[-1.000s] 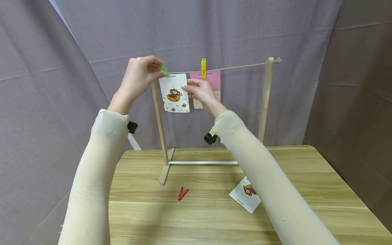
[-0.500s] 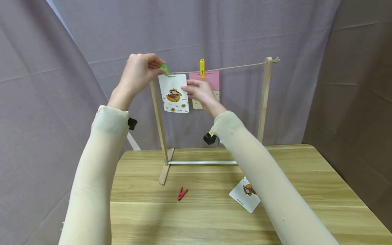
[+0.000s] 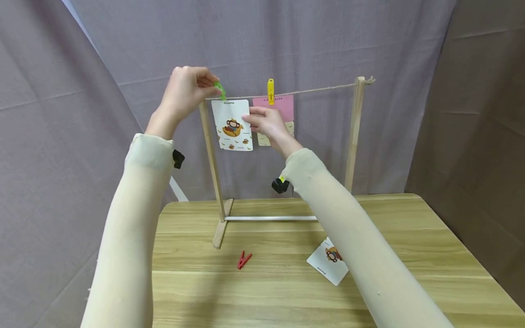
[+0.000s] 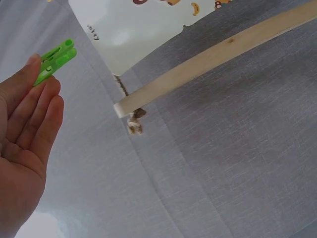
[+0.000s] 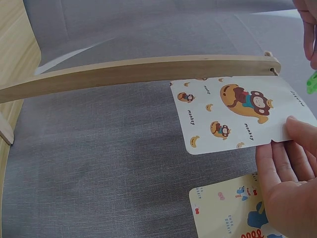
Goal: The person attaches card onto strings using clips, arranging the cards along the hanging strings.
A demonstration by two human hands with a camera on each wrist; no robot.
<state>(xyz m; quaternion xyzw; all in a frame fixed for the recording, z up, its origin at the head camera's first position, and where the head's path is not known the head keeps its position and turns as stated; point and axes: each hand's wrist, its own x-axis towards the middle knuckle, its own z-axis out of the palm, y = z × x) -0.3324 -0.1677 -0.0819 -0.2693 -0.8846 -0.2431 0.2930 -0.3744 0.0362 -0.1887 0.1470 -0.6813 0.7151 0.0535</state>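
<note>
Up at the twine line [image 3: 317, 90], my left hand [image 3: 180, 95] pinches a green clothespin [image 4: 56, 61] between thumb and fingers. The clothespin is just above the top edge of a white monkey card [image 3: 231, 125], and the left wrist view shows a gap between the two. My right hand [image 3: 268, 125] holds that card by its right edge, thumb in front and fingers behind. The card hangs upright before the left end of the twine. Just right of it, partly behind my right hand, a pink-and-cream card [image 3: 283, 107] hangs from a yellow clothespin [image 3: 271, 91].
The twine runs between two wooden posts, left [image 3: 212, 159] and right [image 3: 355, 132], joined by a white bar [image 3: 270, 218] low down. On the wooden table [image 3: 270, 300] lie a red clothespin [image 3: 244, 259] and another monkey card [image 3: 328, 262], partly covered by my right sleeve.
My left hand has risen slightly with the green clothespin, which now sits higher against the card's top edge. The right hand and its card have hardly moved.
</note>
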